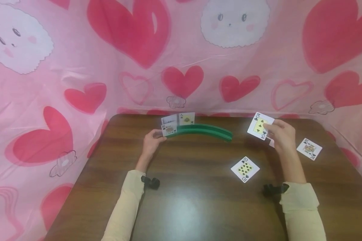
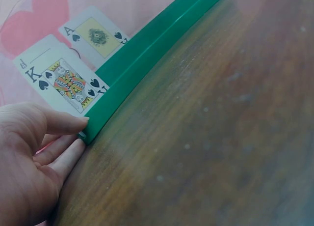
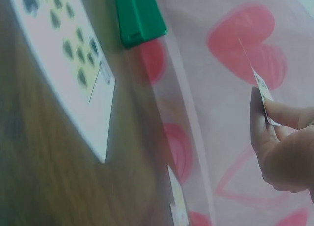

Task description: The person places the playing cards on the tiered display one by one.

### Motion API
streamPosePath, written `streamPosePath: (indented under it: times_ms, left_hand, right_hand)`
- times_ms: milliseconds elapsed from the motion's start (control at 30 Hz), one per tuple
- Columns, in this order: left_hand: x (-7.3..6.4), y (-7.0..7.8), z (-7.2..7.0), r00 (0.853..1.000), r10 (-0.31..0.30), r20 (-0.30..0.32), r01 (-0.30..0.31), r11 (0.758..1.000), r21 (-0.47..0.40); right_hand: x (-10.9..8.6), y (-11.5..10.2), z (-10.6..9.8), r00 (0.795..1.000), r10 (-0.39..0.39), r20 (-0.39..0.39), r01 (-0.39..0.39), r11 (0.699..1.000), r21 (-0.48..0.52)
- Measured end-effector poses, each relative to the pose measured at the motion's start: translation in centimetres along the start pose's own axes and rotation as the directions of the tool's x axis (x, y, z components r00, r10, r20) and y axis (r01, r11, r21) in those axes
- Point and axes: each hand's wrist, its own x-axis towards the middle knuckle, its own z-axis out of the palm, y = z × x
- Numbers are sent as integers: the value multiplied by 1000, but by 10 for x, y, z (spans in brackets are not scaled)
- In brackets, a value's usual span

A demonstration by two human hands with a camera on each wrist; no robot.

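My left hand [image 1: 152, 142] pinches the left end of a curved green card holder [image 1: 209, 129], thumb in front. A king of spades [image 2: 68, 78] stands in the holder beside that thumb. Behind it, an ace of spades [image 2: 97, 34] stands in the holder, and another card [image 1: 168, 118] shows mostly covered by the king. Raised over the table's right side, my right hand [image 1: 285, 137] pinches a three of clubs [image 1: 257, 126] by its edge between thumb and fingers. In the right wrist view that card is seen nearly edge-on.
A ten of spades [image 1: 245, 169] lies face up on the wooden table [image 1: 199, 187]. Further right lies a king [image 1: 309, 149]. A card [image 1: 272, 143] peeks out from behind my right hand. Pink heart-printed cloth [image 1: 181, 53] hangs behind the table and along its sides.
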Motion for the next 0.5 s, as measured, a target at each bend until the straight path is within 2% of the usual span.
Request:
streamPosePath:
  times_ms: [267, 500]
  left_hand:
    - [1, -2, 0, 1000, 15, -8, -15, 1000, 13]
    - [1, -1, 1, 1000, 26, -17, -26, 1000, 10]
  right_hand:
    - [0, -6, 16, 998, -15, -54, 20, 995, 95]
    - [-3, -9, 35, 997, -74, -18, 76, 975, 207]
